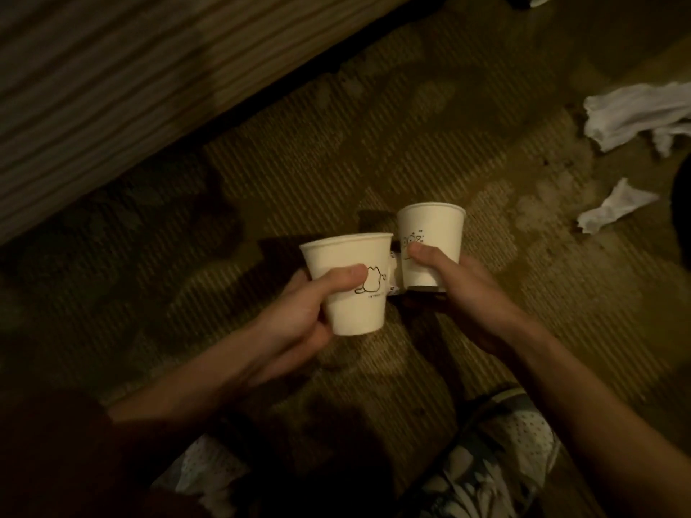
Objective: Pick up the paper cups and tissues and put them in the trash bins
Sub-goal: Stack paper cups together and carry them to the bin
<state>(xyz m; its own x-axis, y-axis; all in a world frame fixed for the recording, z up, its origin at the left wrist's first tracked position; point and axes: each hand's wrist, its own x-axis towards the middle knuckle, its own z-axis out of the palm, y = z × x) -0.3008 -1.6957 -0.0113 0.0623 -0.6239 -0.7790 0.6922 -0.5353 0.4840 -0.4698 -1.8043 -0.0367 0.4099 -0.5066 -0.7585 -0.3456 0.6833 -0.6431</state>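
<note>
Two cups in hand, both off the carpet (261,173). Left hand (299,312) grips the left cup (347,289), thumb across its front and fingers curled behind. Right hand (471,293) grips the right cup (430,244) the same way. The cups sit side by side, nearly touching, with their rims tilted away from the camera.

Step, as I read it: carry them to a bin. Suggest nesting one cup in the other first, which frees a hand for the tissues. Keep the grip light, since paper walls will likely crush. Keep rims up until over the bin in case there's liquid left.

Contents: can't tell, because neither cup's inside shows from this angle. A small white scrap sits between the cups, too blurred to identify.

Bins: none clearly in view. A dark shape (682,214) at the right edge could be one, unclear.

Still on the carpet, well right of the hands: big tissue (635,117) and small tissue (613,209).
</note>
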